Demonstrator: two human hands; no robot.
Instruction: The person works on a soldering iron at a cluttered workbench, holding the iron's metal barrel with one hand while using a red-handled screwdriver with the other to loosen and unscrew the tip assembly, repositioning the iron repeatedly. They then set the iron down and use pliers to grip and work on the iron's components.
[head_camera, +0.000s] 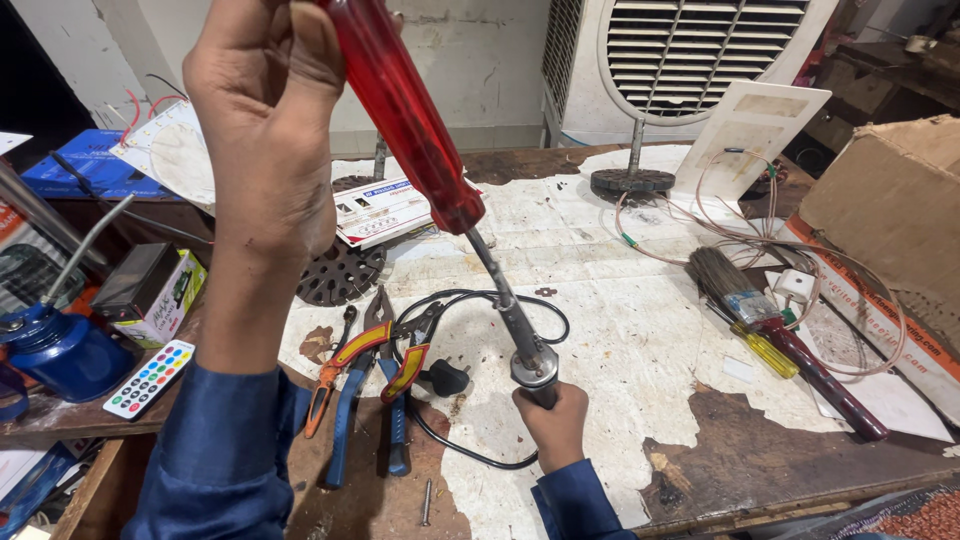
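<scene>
Left of the raised left hand (265, 130), a blue oil can (60, 350) and a small white remote (150, 378) sit at the bench (620, 340) edge, well clear of the work. That left hand is closed in a fist around the top of the red handle (400, 110) of a long screwdriver, thumb pressed along it, so the tool slants down and to the right. Its steel shaft (495, 285) runs to a small round metal part (533, 368), which stands just above the right hand (555, 420). The right hand is clenched around the bottom of that part, pinning it against the worn bench top; what lies inside the grip cannot be seen.

Between the two hands, pliers with red and yellow grips (375, 345) and a black cable with a plug (445, 378) lie close to the shaft's path.

To do this well, the person would seemingly need to keep the shaft in line with the metal part so the tip does not skid off toward the right hand's fingers. A firm downward hold below and a steady push from above look more useful than speed.

Right of the right hand, a paintbrush (735, 285) and a yellow-handled screwdriver (765, 350) rest apart from it.
</scene>
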